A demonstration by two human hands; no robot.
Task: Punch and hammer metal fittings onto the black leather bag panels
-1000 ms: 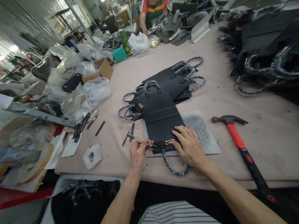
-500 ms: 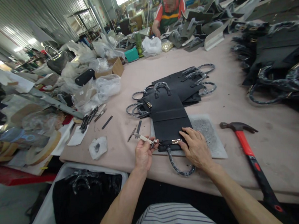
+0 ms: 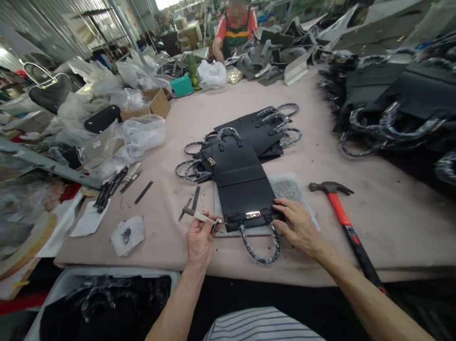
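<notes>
A flat black bag panel (image 3: 242,187) with a wrapped handle (image 3: 257,250) and a metal clasp (image 3: 253,214) lies near the table's front edge on a grey mat (image 3: 289,187). My left hand (image 3: 199,238) is closed on a small metal caliper (image 3: 199,215) just left of the panel's near corner. On the panel's near right edge rests my right hand (image 3: 299,227), fingers stretched out and lying flat, right of the clasp.
A red-handled hammer (image 3: 343,218) lies right of the mat. More black bag panels (image 3: 259,128) are stacked behind, finished bags (image 3: 402,104) at far right. Plastic bags, boxes and small tools (image 3: 111,184) crowd the left. Another person (image 3: 237,27) works at the far end. A bin (image 3: 100,301) stands below.
My right hand slid from the clasp area to the panel's right edge. The caliper in my left hand has drawn slightly away from the clasp. The camera view shifted.
</notes>
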